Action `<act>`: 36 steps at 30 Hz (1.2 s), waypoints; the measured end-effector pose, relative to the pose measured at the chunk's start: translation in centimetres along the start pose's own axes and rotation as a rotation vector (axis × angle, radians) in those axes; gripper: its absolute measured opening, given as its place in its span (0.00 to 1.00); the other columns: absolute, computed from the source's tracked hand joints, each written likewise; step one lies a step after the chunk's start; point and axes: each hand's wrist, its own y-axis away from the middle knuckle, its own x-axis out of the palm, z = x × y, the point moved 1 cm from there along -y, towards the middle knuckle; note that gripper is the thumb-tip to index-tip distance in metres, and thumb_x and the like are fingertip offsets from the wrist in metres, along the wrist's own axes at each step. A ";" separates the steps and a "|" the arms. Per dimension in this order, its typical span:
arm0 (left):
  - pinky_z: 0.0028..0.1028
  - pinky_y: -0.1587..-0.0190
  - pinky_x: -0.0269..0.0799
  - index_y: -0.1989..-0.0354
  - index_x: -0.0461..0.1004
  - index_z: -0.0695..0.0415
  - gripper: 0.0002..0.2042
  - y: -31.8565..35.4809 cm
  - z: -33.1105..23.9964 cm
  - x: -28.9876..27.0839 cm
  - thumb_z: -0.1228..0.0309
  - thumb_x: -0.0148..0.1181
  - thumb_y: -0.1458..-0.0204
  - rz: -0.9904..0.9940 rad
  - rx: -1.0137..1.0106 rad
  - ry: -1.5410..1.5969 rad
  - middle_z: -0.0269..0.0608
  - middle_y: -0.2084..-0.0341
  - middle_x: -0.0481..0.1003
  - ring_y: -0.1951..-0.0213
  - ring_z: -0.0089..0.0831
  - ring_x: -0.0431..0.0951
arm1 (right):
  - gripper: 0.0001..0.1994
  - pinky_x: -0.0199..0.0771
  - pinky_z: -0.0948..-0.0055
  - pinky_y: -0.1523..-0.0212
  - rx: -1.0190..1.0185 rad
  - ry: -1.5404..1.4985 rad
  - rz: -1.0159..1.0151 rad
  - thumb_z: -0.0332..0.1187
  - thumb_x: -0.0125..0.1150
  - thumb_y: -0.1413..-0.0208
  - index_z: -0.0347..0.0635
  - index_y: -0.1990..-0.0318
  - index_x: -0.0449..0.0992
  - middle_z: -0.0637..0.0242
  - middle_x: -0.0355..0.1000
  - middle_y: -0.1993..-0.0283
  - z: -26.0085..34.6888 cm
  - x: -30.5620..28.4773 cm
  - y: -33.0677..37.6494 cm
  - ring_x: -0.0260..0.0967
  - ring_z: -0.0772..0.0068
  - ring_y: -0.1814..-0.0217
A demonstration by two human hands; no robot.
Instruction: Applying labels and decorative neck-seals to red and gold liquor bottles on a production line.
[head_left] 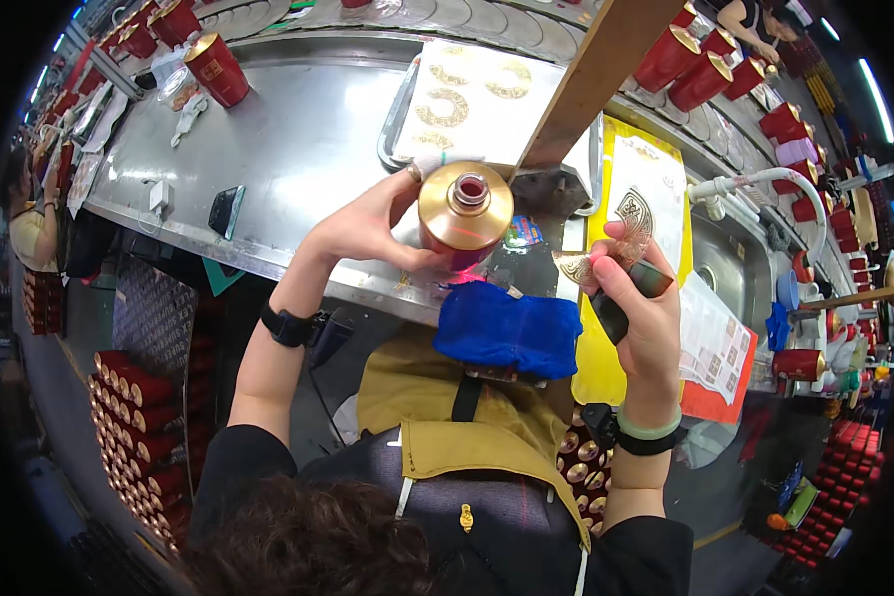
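Note:
My left hand (372,226) is wrapped round the side of a red bottle (441,221) with a gold shoulder and an uncapped neck. The bottle's neck points up toward me, at the counter's front edge. To its right, my right hand (648,323) pinches a curved gold ornamental sticker (636,211) between thumb and fingers. That same hand also grips a dark flat piece (652,280), perhaps a scraper, against the palm. Bottle and sticker are apart. A folded blue cloth (509,333) lies just below the bottle, near my lap.
Beyond the bottle, a white sheet with gold arcs (507,104) lies on a metal tray (387,139). A wooden post (591,84) rises beside it. Phone (226,212) and another red bottle (217,70) stand left; yellow board (598,363), sink (730,263) and faucet (760,182) are right.

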 end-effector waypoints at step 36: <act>0.20 0.55 0.76 0.41 0.69 0.64 0.24 4.9 -5.0 8.5 0.87 0.68 0.47 -0.794 0.378 0.209 0.37 0.58 0.77 0.59 0.20 0.78 | 0.16 0.72 0.75 0.44 -0.144 0.359 0.112 0.22 0.67 0.41 0.36 0.45 0.75 0.68 0.78 0.55 -0.9 7.7 -0.2 0.73 0.79 0.51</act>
